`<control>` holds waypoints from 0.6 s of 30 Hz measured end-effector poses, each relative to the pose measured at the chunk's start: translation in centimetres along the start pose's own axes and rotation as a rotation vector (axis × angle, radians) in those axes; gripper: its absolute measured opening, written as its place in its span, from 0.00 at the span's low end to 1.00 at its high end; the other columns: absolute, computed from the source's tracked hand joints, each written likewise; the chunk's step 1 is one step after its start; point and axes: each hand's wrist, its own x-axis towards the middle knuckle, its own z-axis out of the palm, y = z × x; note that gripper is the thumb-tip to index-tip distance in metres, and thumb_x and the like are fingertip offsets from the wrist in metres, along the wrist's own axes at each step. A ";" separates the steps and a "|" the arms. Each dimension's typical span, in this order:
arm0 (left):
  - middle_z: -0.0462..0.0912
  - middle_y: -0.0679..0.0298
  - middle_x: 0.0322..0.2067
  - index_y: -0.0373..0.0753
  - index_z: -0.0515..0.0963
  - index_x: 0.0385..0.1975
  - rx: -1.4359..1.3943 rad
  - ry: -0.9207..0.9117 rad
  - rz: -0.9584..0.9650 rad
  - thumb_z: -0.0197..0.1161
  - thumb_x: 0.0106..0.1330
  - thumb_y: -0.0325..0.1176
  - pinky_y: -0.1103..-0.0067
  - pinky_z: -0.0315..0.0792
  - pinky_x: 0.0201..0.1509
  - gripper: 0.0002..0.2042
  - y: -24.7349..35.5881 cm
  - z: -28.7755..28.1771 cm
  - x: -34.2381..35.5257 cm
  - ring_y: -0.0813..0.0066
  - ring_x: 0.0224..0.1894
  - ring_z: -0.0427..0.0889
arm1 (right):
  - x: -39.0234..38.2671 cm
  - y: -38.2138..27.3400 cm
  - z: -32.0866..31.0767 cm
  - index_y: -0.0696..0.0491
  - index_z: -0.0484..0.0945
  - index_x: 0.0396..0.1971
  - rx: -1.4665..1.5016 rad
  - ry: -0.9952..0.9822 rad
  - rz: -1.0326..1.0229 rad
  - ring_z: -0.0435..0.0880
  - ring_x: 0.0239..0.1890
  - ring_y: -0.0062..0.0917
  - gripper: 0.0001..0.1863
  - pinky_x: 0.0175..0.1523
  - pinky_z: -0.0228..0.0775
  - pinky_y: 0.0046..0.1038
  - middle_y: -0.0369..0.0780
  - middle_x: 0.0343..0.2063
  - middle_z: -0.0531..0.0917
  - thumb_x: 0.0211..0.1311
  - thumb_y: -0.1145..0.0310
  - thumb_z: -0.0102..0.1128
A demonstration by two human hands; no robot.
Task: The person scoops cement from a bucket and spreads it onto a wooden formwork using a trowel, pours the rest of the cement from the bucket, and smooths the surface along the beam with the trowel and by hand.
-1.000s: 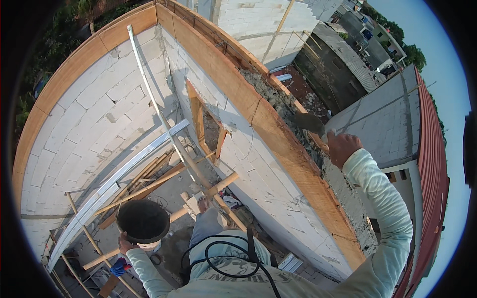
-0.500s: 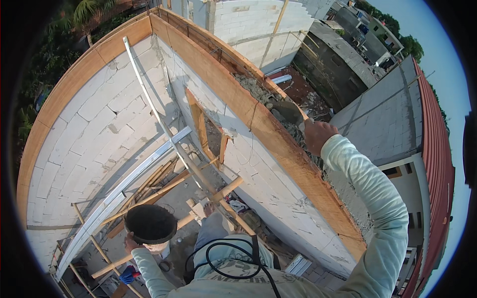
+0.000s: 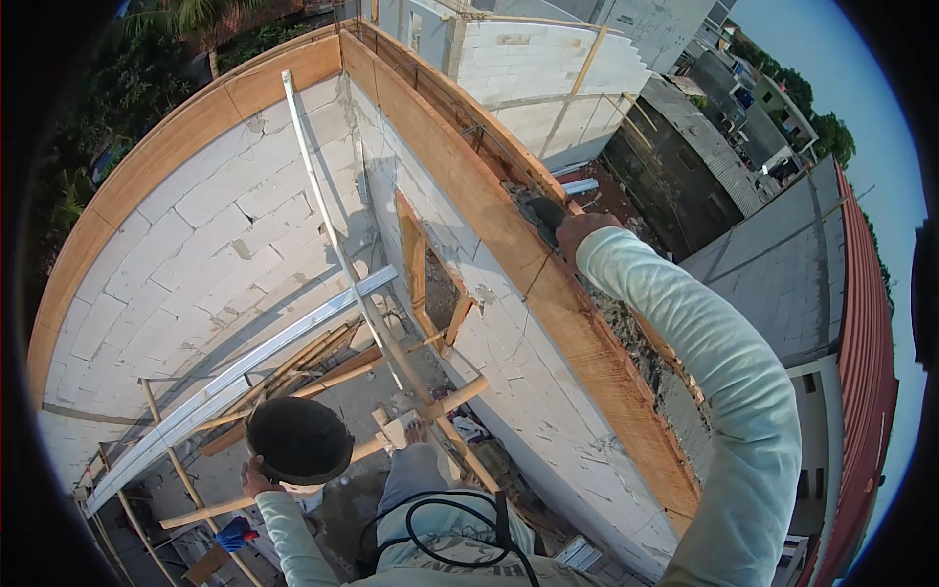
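Observation:
My left hand [image 3: 256,477] grips the rim of a round black bucket [image 3: 298,440] at the lower left; its inside looks dark, and I cannot tell what is in it. At the upper right, my right hand [image 3: 584,235] is closed round a trowel [image 3: 544,211], the handle mostly hidden in my fist. The trowel's grey blade is down between two wooden formwork boards [image 3: 572,303] that run along the top of the block wall. Wet grey concrete [image 3: 626,338] lies in that channel, on the near side of my hand.
Beyond the trowel, rebar [image 3: 479,132] shows in the channel. Below me is a bamboo and timber scaffold [image 3: 455,396], with a bare foot on it. A long metal channel [image 3: 245,367] and a pale pole [image 3: 318,186] slant across the left. A window frame [image 3: 416,259] sits in the wall.
My right hand and the trowel have moved farther along the channel, away from me. The bucket stays in my left hand in nearly the same place. The whole view has shifted slightly.

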 end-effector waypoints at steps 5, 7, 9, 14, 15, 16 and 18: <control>0.80 0.61 0.28 0.35 0.79 0.25 -0.034 0.089 0.054 0.63 0.48 0.28 0.70 0.74 0.37 0.06 0.4 -0.3 0.7 0.68 0.31 0.78 | 2.7 1.9 -0.6 0.57 0.81 0.40 -0.098 -0.080 0.030 0.83 0.43 0.39 0.17 0.47 0.76 0.39 0.47 0.39 0.83 0.48 0.69 0.60; 0.79 0.53 0.41 0.30 0.68 0.56 -0.001 0.029 -0.068 0.63 0.43 0.24 0.68 0.73 0.49 0.33 0.7 -3.2 1.9 0.63 0.45 0.77 | -0.4 2.7 -4.6 0.57 0.80 0.42 -0.080 -0.141 0.019 0.83 0.43 0.39 0.18 0.48 0.75 0.37 0.47 0.39 0.83 0.49 0.68 0.59; 0.79 0.54 0.41 0.30 0.68 0.56 0.095 0.058 0.006 0.64 0.43 0.24 0.68 0.73 0.49 0.32 0.1 -5.5 3.4 0.63 0.44 0.77 | -0.7 4.1 -4.9 0.57 0.80 0.39 0.089 0.101 0.047 0.83 0.43 0.39 0.16 0.47 0.75 0.37 0.48 0.38 0.83 0.49 0.68 0.59; 0.80 0.54 0.38 0.30 0.68 0.55 -0.001 0.029 0.016 0.65 0.45 0.25 0.68 0.73 0.49 0.31 0.2 -0.1 2.8 0.66 0.42 0.77 | 5.8 1.3 0.2 0.59 0.81 0.39 0.013 -0.056 0.100 0.82 0.45 0.40 0.15 0.48 0.74 0.40 0.49 0.40 0.82 0.51 0.69 0.58; 0.80 0.55 0.37 0.30 0.67 0.55 0.017 0.042 0.018 0.65 0.45 0.26 0.68 0.73 0.49 0.32 0.9 -0.2 2.0 0.66 0.41 0.77 | 6.6 0.3 1.1 0.59 0.81 0.39 0.036 -0.048 0.122 0.82 0.45 0.41 0.15 0.49 0.74 0.40 0.48 0.40 0.83 0.51 0.69 0.58; 0.80 0.56 0.36 0.30 0.67 0.56 0.033 0.051 0.020 0.65 0.46 0.26 0.69 0.73 0.49 0.32 1.3 -0.2 1.7 0.67 0.40 0.78 | 7.0 0.5 1.6 0.60 0.81 0.38 0.071 0.038 0.138 0.83 0.43 0.39 0.15 0.47 0.75 0.39 0.48 0.37 0.83 0.50 0.68 0.58; 0.80 0.56 0.36 0.31 0.66 0.56 0.112 0.043 0.084 0.65 0.46 0.27 0.68 0.73 0.48 0.32 0.9 -0.9 3.3 0.67 0.40 0.78 | 8.3 3.3 0.6 0.60 0.81 0.38 -0.222 -0.072 -0.074 0.83 0.43 0.38 0.16 0.47 0.75 0.38 0.48 0.36 0.83 0.50 0.68 0.58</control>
